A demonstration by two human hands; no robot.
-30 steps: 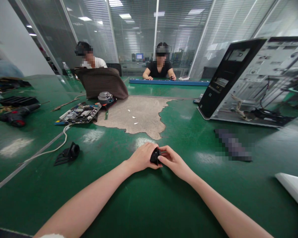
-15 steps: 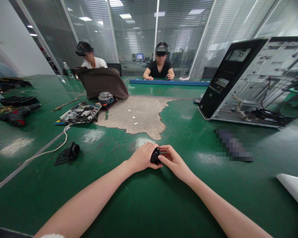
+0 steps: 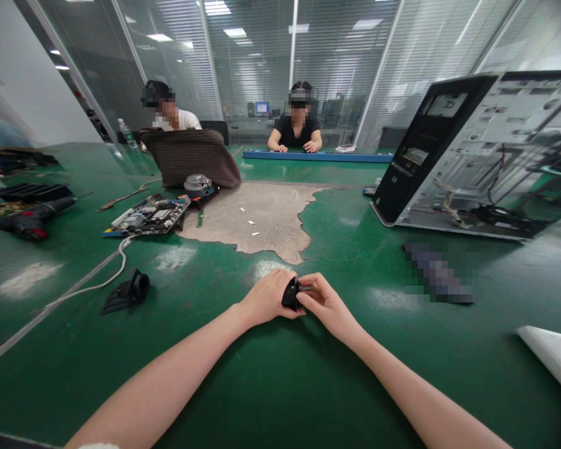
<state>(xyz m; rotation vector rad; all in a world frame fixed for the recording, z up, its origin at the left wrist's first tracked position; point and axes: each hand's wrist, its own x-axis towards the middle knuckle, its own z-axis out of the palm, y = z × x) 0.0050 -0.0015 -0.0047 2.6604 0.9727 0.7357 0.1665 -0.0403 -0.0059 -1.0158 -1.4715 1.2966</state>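
In the middle of the head view, my left hand (image 3: pixel 268 298) is wrapped round a small black plastic part (image 3: pixel 290 295), which sits low over the green table. My right hand (image 3: pixel 321 302) pinches the right side of the same part between thumb and fingers. Much of the part is hidden by my fingers, and its exact kind does not show. A separate black plastic piece with a round end (image 3: pixel 127 292) lies on the table to the left of my hands.
Beyond my hands the green table top (image 3: pixel 280 380) has a worn tan patch (image 3: pixel 262 215). A circuit board (image 3: pixel 147 215) and a power drill (image 3: pixel 35 218) lie to the left. An opened computer case (image 3: pixel 453 156) stands right. Two people sit across the table.
My hands keep their hold on the black part with almost no movement. The view has shifted slightly. The far person in black has brought a hand down to the table.
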